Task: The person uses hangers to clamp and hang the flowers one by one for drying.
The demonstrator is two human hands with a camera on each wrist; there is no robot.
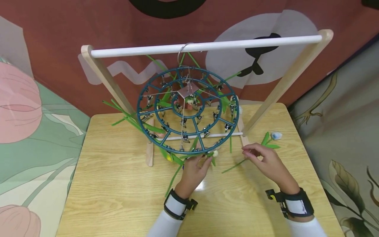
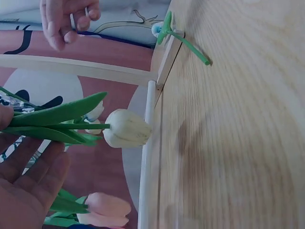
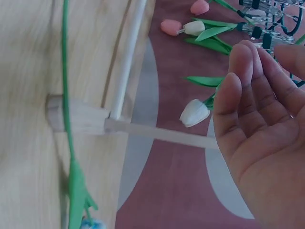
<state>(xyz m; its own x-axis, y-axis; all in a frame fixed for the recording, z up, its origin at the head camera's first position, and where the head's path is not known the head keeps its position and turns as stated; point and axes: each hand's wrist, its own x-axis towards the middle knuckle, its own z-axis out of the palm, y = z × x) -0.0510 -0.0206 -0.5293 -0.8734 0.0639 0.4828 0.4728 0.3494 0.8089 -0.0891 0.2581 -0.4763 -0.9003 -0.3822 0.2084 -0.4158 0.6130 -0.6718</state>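
A white tulip [image 2: 127, 129] with green leaves hangs head-down at the front rim of the round teal clip hanger [image 1: 188, 152]. My left hand [image 1: 193, 172] pinches its stem and leaves between thumb and fingers, close under the rim. My right hand [image 1: 267, 163] is off to the right, above the table, fingers loosely bent and holding nothing. Below it on the wood lies a blue-and-white tulip [image 1: 276, 136], its long green stem pointing toward me. Several other tulips hang from the hanger's clips, among them a pink tulip [image 2: 107, 210] near my left hand.
The hanger hooks over the white bar [image 1: 207, 46] of a wooden-sided rack [image 1: 284, 80] standing on the table [image 1: 112, 197]. A lower white rail [image 2: 147, 157] joins its feet. Green stems [image 1: 121, 113] stick out at the hanger's left. Printed cloth covers the wall behind.
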